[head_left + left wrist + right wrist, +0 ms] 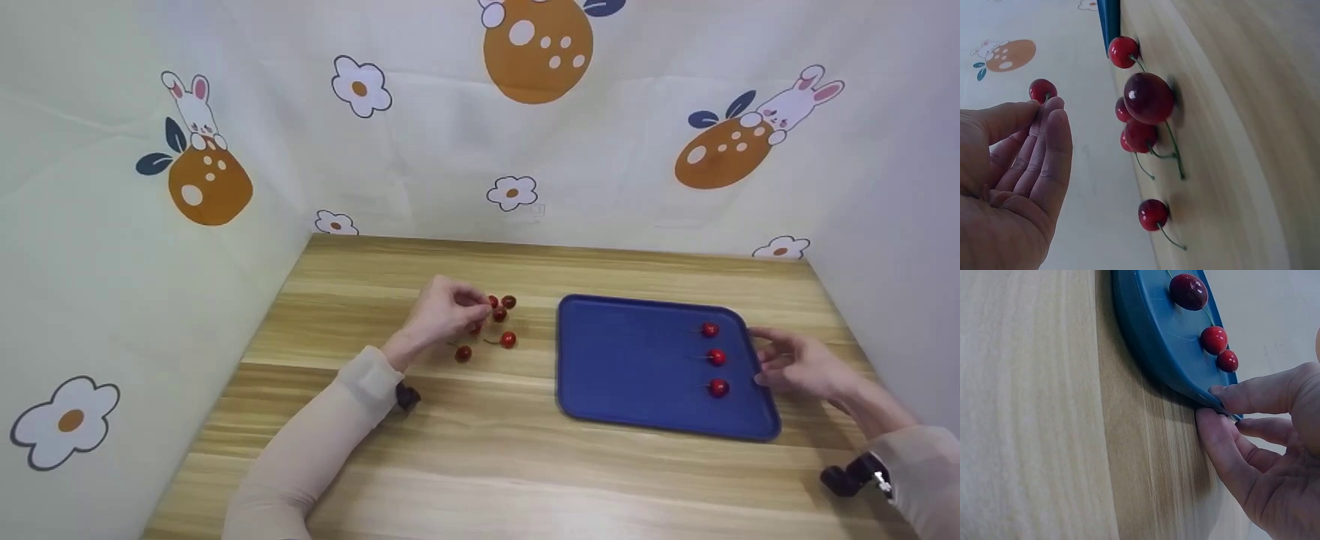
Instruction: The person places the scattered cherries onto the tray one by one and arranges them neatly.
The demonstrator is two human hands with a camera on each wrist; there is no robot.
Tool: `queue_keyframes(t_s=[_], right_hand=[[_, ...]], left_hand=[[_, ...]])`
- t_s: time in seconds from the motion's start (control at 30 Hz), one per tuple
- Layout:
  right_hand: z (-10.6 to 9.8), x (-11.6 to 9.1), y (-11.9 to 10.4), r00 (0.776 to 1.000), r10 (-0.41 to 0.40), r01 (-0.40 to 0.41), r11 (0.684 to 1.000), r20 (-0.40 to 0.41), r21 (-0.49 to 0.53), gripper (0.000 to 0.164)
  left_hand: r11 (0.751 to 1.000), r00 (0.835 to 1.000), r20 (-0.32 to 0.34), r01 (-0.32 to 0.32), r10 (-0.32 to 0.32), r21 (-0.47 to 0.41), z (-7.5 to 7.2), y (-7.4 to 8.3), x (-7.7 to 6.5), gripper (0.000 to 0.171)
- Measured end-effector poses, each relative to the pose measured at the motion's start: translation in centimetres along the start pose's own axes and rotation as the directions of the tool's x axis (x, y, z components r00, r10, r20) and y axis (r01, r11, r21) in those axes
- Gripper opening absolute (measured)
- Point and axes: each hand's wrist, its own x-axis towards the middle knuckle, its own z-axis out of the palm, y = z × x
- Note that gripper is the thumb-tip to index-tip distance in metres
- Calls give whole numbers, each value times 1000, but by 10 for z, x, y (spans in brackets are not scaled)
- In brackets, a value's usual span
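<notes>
Thumb and fingertips of my left hand (444,309) pinch a red cherry (1042,89) by its stem, raised above the table in the left wrist view. Several loose cherries (508,340) with green stems lie on the wood around that hand; a dark one (1149,98) is closest to the left wrist camera. On the right, a blue tray (630,360) bears three cherries in a column near its right side, their stems pointing left. My right hand (804,365) grips the tray's right rim (1216,400), thumb on top and fingers beneath.
The wooden table (480,472) meets patterned cloth walls (442,150) at the back and both sides. A strip of bare wood separates the loose cherries from the tray's left edge. Black wrist devices (851,476) sit below both wrists.
</notes>
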Motion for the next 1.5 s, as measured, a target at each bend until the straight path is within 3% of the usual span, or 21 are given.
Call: queue_keyframes(t_s=[0.63, 0.9, 1.33, 1.5], right_hand=[[1, 0, 0, 1000, -7, 7, 1000, -19, -22, 91], [1, 0, -1, 1000, -8, 7, 1000, -22, -28, 93], [1, -2, -2, 1000, 6, -6, 1000, -26, -22, 94], [2, -1, -3, 1000, -1, 0, 1000, -28, -23, 93]], left_hand=[[979, 979, 119, -178, 166, 99, 51, 42, 33, 9], [965, 967, 180, -210, 181, 156, 89, 66, 53, 10], [926, 951, 174, -291, 254, 240, 152, 96, 86, 6], [885, 935, 207, -342, 288, 317, 173, 101, 97, 7]])
